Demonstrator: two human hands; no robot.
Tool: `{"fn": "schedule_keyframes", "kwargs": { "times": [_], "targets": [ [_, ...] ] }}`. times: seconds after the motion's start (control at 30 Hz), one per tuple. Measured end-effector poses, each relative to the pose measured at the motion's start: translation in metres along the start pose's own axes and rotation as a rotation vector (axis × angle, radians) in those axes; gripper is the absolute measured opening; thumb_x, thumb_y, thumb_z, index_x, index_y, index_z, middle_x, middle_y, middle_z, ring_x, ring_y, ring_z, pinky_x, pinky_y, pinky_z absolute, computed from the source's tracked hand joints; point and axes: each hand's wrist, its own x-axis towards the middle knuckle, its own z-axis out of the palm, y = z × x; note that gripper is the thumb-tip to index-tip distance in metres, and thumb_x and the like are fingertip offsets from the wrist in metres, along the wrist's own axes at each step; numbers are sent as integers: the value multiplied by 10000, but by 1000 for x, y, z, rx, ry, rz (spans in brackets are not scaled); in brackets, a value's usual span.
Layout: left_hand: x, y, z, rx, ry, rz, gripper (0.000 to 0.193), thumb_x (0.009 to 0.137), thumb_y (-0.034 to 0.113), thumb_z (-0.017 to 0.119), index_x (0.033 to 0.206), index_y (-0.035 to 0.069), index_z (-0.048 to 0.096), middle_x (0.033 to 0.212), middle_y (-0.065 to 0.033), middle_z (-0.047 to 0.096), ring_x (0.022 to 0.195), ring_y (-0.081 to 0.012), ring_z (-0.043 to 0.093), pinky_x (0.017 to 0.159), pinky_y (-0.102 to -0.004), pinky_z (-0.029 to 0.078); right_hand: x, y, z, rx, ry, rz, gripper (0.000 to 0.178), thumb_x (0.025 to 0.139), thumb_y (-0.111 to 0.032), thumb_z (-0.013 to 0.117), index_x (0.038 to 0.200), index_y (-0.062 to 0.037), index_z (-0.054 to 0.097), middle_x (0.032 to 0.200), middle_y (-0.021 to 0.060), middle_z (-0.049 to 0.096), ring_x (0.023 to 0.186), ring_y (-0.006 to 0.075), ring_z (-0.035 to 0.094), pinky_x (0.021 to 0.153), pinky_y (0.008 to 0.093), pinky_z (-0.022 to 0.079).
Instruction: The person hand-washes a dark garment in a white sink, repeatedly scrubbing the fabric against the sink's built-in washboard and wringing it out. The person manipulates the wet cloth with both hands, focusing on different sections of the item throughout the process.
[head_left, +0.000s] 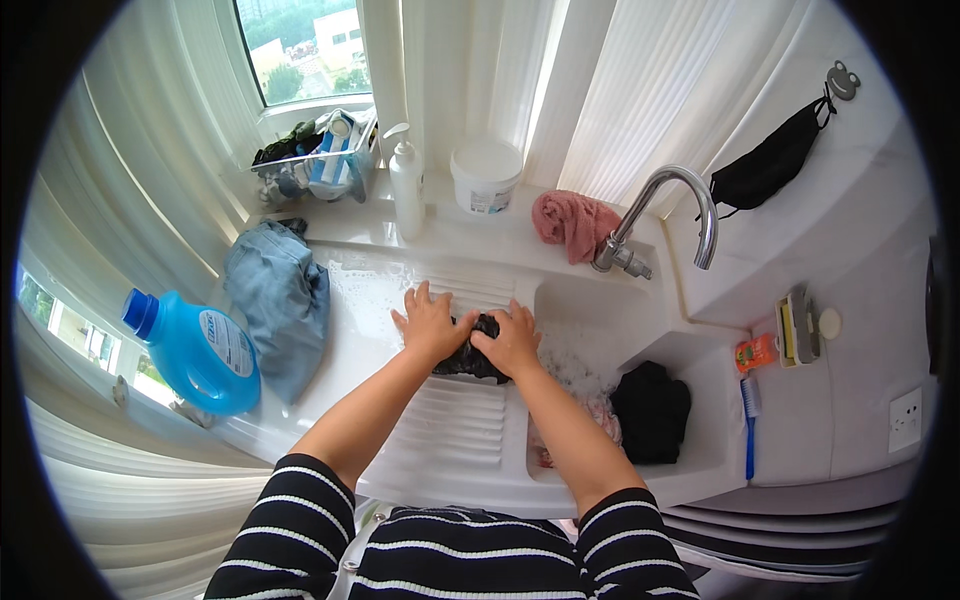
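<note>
A wet, bunched black cloth (pixel 470 364) lies on the ribbed washboard (pixel 445 425) of a white laundry sink. My left hand (pixel 430 328) rests at its left side, fingers spread toward the far end of the ribs and thumb against the cloth. My right hand (pixel 512 345) grips the cloth from the right, its thumb bent over the top. Part of the cloth is hidden beneath both hands. In the basin to the right, a folded black garment (pixel 651 412) leans by the wall, near soapy water and a pinkish fabric partly covered by my right forearm.
Left of the washboard lie blue-grey clothing (pixel 283 305) and a blue detergent bottle (pixel 195 352). Along the back stand a basket (pixel 345 165), pump bottle (pixel 405 190), white tub (pixel 485 175) and pink towel (pixel 575 225). A faucet (pixel 690 190) arches over the basin; a blue brush (pixel 750 425) is at right.
</note>
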Motion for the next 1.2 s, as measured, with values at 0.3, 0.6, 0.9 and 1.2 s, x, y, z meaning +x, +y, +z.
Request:
{"fn": "schedule_keyframes", "kwargs": {
  "times": [0.3, 0.6, 0.9, 1.2],
  "targets": [
    [-88, -40, -25, -198, -85, 779, 306, 783, 370, 749, 818, 92, 626, 938, -93, 590, 961, -336, 545, 889, -463, 408, -69, 3, -23, 204, -87, -879, 402, 596, -347, 795, 892, -127, 635, 1118, 102, 596, 1079, 303, 550, 931, 469, 405],
    [-35, -20, -3, -298, 24, 240, 329, 810, 378, 735, 870, 58, 687, 1135, -162, 595, 1092, -358, 531, 924, -502, 409, -34, 1, -15, 169, -87, -251, 563, 693, -440, 772, 1126, -118, 612, 1380, 213, 456, 1288, 423, 408, 1050, 598, 306],
    [-21, -19, 7, -130, 107, 419, 228, 869, 251, 674, 737, 84, 592, 847, -108, 578, 875, -327, 535, 763, -450, 400, -5, 1, -5, 49, 162, -423, 334, 665, -259, 753, 908, -106, 584, 964, 97, 604, 975, 307, 566, 874, 458, 406],
    [-83, -26, -31, -423, 8, 560, 348, 808, 384, 733, 836, 53, 629, 1042, -132, 610, 1021, -351, 555, 867, -472, 426, -78, 1, -32, 217, 17, -575, 435, 679, -382, 798, 952, -91, 624, 1379, 168, 490, 1311, 369, 399, 1049, 554, 334]
  ]
}}
